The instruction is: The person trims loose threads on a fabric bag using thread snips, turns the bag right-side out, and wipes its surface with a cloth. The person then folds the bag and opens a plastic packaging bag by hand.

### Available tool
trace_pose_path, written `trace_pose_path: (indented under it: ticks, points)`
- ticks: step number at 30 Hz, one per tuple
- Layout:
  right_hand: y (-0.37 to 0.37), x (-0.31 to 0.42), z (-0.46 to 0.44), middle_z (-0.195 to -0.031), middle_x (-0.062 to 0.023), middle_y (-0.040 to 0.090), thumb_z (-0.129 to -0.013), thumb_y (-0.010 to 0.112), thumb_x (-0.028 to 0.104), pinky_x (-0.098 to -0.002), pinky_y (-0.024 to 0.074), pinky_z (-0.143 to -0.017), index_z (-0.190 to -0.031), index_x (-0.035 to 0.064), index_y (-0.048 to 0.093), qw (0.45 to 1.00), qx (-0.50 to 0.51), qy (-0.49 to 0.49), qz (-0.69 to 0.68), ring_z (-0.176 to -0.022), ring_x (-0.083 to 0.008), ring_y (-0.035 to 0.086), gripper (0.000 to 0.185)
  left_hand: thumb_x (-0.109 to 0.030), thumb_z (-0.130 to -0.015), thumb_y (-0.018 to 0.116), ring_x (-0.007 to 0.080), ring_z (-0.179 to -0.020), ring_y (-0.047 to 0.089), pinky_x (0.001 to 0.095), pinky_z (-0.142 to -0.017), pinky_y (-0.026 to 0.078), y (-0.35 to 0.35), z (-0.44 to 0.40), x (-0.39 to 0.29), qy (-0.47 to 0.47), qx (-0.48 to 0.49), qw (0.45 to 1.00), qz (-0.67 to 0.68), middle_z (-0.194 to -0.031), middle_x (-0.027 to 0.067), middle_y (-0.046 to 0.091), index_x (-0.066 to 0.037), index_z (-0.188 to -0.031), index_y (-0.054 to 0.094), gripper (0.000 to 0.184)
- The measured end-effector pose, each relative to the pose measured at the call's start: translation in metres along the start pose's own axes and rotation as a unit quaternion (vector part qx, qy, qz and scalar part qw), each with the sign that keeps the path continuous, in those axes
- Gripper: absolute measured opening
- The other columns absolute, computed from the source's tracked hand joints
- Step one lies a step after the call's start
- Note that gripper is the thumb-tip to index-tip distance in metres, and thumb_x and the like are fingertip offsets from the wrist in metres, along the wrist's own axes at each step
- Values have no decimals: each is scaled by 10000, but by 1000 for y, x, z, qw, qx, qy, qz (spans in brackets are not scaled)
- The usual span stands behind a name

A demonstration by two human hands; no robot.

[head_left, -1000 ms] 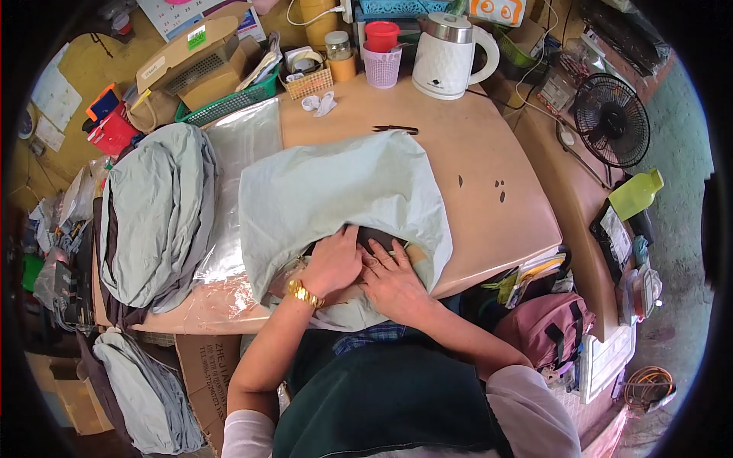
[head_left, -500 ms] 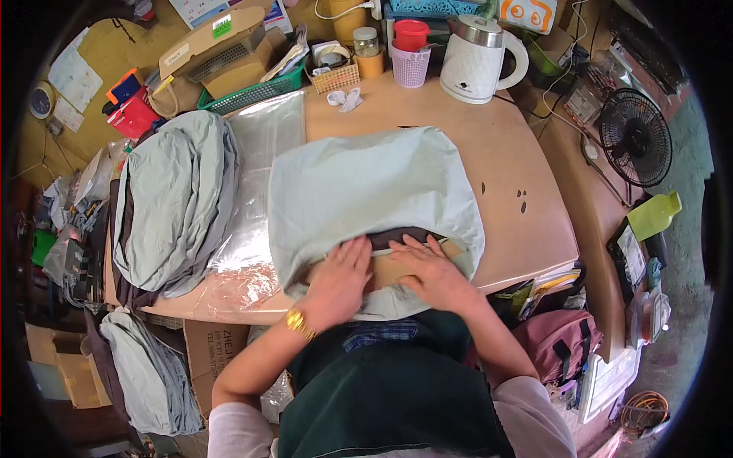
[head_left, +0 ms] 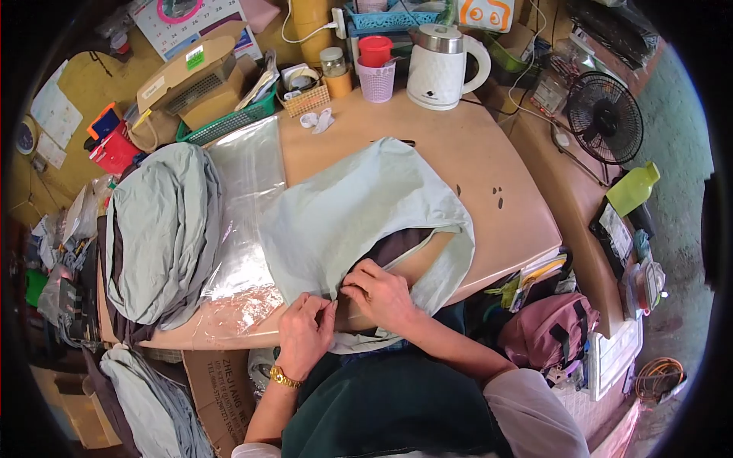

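A pale grey-green cloth piece point(head_left: 343, 206) with a dark lining lies on the tan table point(head_left: 496, 153), its opening facing my body. My left hand point(head_left: 307, 332), with a gold watch point(head_left: 285, 376) at the wrist, pinches the near left edge of that opening. Just to its right, my right hand point(head_left: 378, 294) pinches the same edge beside the dark lining point(head_left: 397, 246). Tan table surface shows through the opening. Small dark scissors or a similar tool lie partly hidden behind the cloth.
A folded cloth pile point(head_left: 160, 237) and clear plastic sheets point(head_left: 252, 168) lie on the left. Along the back stand a green basket point(head_left: 229, 114), a lilac cup point(head_left: 376, 82) and a white kettle point(head_left: 437, 69). A black fan point(head_left: 605, 118) and pink bag point(head_left: 546, 332) are at right.
Both hands have moved from lying spread at the opening to pinching its near left edge. The cloth is turned and pulled, and its opening gapes wider to the right.
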State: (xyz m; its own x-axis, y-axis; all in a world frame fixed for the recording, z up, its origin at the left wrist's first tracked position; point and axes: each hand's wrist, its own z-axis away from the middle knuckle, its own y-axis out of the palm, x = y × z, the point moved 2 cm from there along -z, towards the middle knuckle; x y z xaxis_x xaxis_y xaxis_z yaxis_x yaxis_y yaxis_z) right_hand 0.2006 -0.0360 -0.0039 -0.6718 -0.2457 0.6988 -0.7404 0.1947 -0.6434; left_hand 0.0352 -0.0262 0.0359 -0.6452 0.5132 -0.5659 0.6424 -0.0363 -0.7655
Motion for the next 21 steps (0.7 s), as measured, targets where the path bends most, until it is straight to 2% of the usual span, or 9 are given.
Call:
trace_pose_path:
  ticks: [5, 6, 8, 9, 14, 15, 16, 19, 21]
  points:
    - [1, 4, 11, -1055, -119, 538, -759, 715, 10, -347, 533, -623, -940, 40, 639, 992, -72, -1, -101, -791, -268, 639, 199, -37, -820, 694, 288, -584, 596, 358, -533, 465, 4, 4, -7, -10, -36, 997, 72, -713, 129, 589, -12, -782, 600, 104]
    - [5, -1, 11, -1055, -119, 538, -759, 715, 10, -347, 533, -623, -940, 40, 639, 993, -73, -1, -98, -791, -268, 639, 199, -37, -820, 694, 288, -584, 596, 358, -533, 465, 4, 4, -9, -9, -36, 997, 75, -713, 129, 589, -12, -782, 600, 104]
    - [13, -13, 12, -1065, -125, 511, -754, 705, 29, -376, 532, -640, -877, 21, 604, 955, -100, 21, -278, -819, -278, 626, 159, -25, -816, 687, 274, -580, 593, 349, -533, 466, 2, 6, -13, -3, -45, 995, 94, -707, 124, 585, -12, -783, 599, 94]
    - [11, -12, 13, -1065, -125, 511, -754, 705, 29, -376, 532, -640, -877, 21, 604, 956, -99, 21, -276, -819, -278, 626, 159, -25, -816, 687, 274, -580, 593, 349, -533, 466, 3, 6, -13, -4, -46, 994, 96, -707, 124, 585, -12, -783, 599, 94]
    - [-5, 1, 12, -1049, -143, 511, -773, 691, -16, -344, 515, -610, -893, -3, 620, 993, -67, -54, -86, -768, -297, 615, 140, -24, -802, 696, 270, -552, 578, 352, -512, 458, 0, 9, -10, 0, -37, 996, 86, -686, 116, 562, -15, -762, 584, 119]
    - [-13, 2, 11, -1037, -137, 518, -776, 672, 8, -378, 500, -657, -862, 28, 621, 997, -57, -21, -57, -800, -295, 601, 102, -24, -802, 696, 270, -552, 578, 352, -512, 458, -4, 9, -8, -4, -40, 996, 84, -686, 116, 562, -15, -762, 584, 119]
    - [-23, -4, 8, -1020, -128, 523, -768, 667, 23, -399, 475, -679, -842, 43, 613, 994, -85, -47, 52, -820, -293, 587, 94, -23, -799, 696, 267, -549, 576, 352, -509, 457, -9, 9, -6, -3, -38, 997, 63, -680, 114, 555, -15, -760, 581, 122]
    - [-68, -55, -4, -965, -98, 532, -735, 660, 41, -433, 401, -703, -805, 64, 592, 935, -163, -56, 310, -865, -284, 551, 100, -21, -795, 697, 264, -548, 574, 353, -508, 456, -25, 15, 6, -11, -41, 999, 22, -672, 109, 544, -17, -758, 580, 123]
    - [-118, -70, -3, -946, -83, 538, -734, 659, 49, -439, 382, -669, -790, 58, 583, 915, -216, 11, 342, -860, -286, 553, 94, -29, -795, 698, 254, -557, 576, 361, -521, 460, -39, 16, 11, -38, -45, 998, -1, -670, 102, 539, -23, -754, 583, 122]
